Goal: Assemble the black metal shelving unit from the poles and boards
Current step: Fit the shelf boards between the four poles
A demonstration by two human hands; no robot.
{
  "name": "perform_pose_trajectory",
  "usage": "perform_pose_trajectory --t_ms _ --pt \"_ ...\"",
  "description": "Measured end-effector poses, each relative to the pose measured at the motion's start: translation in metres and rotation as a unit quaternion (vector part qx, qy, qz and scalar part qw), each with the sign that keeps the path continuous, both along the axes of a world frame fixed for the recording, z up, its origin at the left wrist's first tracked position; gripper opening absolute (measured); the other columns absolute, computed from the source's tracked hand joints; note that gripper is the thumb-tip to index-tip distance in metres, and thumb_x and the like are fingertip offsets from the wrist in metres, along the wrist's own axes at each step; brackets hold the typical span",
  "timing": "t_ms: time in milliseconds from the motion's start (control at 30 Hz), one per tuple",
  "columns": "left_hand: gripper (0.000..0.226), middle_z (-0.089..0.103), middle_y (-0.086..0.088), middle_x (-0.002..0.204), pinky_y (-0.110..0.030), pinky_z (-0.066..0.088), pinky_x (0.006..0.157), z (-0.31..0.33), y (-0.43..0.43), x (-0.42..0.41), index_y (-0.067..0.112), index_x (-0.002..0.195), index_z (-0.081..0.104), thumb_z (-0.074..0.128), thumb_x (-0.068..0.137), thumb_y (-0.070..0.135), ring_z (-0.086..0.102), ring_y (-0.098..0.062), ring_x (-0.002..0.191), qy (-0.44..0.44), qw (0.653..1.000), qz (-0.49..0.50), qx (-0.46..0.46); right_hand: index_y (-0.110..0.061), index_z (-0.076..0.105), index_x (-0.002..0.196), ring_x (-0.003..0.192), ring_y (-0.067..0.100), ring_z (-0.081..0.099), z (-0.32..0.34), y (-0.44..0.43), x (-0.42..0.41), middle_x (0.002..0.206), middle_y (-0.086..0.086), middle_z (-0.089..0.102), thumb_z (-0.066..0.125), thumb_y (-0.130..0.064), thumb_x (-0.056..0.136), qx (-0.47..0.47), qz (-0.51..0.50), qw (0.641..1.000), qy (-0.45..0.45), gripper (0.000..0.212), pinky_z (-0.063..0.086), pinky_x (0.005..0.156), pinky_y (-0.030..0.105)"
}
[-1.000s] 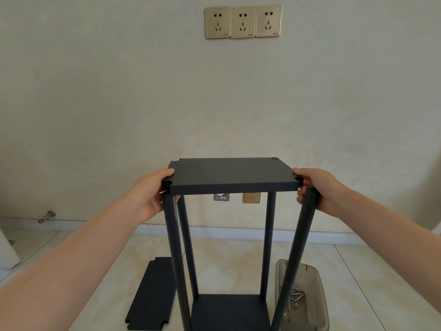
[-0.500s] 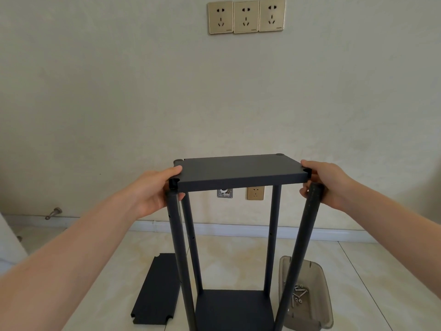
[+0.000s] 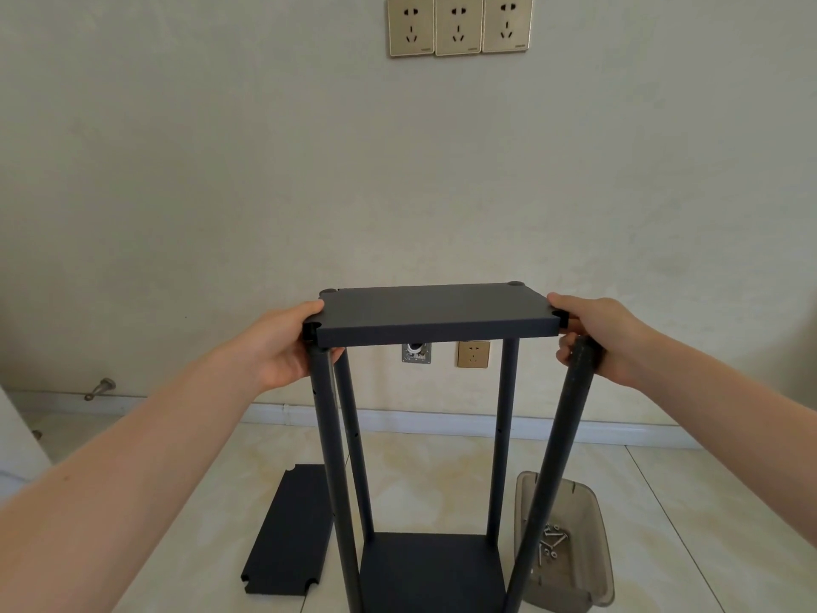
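Both hands are up at the shelf. The left hand grips the top board at its near-left corner, thumb lying on the upper face and fingers curled underneath. The near-left pole stands upright right there, its top sitting in the corner notch, just in front of that palm.

Over to the right hand: thumb on top of the board at the near-right corner, fingers curled below the edge. The near-right pole leans outward, its top just below and outside that corner, crossing in front of the fingers. Whether they also clasp the pole, I cannot tell.

The top board lies level at the head of the frame. Beyond it, the far-left pole and far-right pole rise to its back corners. All four poles run down to the bottom board on the floor.

Left of the frame, a spare board lies flat on the tiles. Right of it, a clear tray holds loose screws.

On the wall behind: a low socket beside an open wall box, and three sockets high up.
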State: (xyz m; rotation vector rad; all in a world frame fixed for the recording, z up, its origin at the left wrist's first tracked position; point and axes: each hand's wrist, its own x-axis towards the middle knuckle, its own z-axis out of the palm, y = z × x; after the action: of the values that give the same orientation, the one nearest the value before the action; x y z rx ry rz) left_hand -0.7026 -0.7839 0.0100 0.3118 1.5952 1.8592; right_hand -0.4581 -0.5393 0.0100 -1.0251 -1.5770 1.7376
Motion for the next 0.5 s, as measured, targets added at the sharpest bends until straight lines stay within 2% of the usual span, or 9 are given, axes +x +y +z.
perform_pose_trajectory --t_ms 267,367,500 --pt "0.018 0.071 -0.007 0.063 -0.028 0.055 0.047 0.0019 0.0009 -0.0006 0.006 0.100 0.063 0.063 0.098 0.025 0.066 -0.018 0.049 0.027 0.999 -0.013 -0.041 -0.009 0.059 0.093 0.048 0.014 0.039 -0.0009 0.0012 -0.0027 0.072 0.006 0.051 0.064 -0.026 0.095 -0.026 -0.022 0.999 0.000 0.018 0.046 0.047 0.027" --pt "0.022 0.072 -0.006 0.064 -0.028 0.057 0.050 -0.0012 0.0021 -0.0009 0.007 0.099 0.065 0.066 0.096 0.028 0.067 -0.018 0.051 0.034 0.997 -0.021 -0.060 -0.007 0.058 0.092 0.042 0.012 0.039 -0.0035 0.0033 -0.0031 0.069 0.006 0.047 0.064 -0.022 0.095 -0.039 -0.031 0.999 0.015 0.016 0.046 0.043 0.025" --pt "0.024 0.074 -0.006 0.070 -0.029 0.058 0.053 -0.0080 0.0025 -0.0024 0.007 0.102 0.066 0.069 0.093 0.029 0.070 -0.019 0.055 0.028 0.998 -0.021 -0.057 -0.005 0.059 0.092 0.041 0.012 0.046 -0.0074 0.0033 -0.0008 0.071 0.008 0.053 0.063 -0.020 0.095 -0.035 -0.025 0.999 0.007 0.016 0.050 0.044 0.025"
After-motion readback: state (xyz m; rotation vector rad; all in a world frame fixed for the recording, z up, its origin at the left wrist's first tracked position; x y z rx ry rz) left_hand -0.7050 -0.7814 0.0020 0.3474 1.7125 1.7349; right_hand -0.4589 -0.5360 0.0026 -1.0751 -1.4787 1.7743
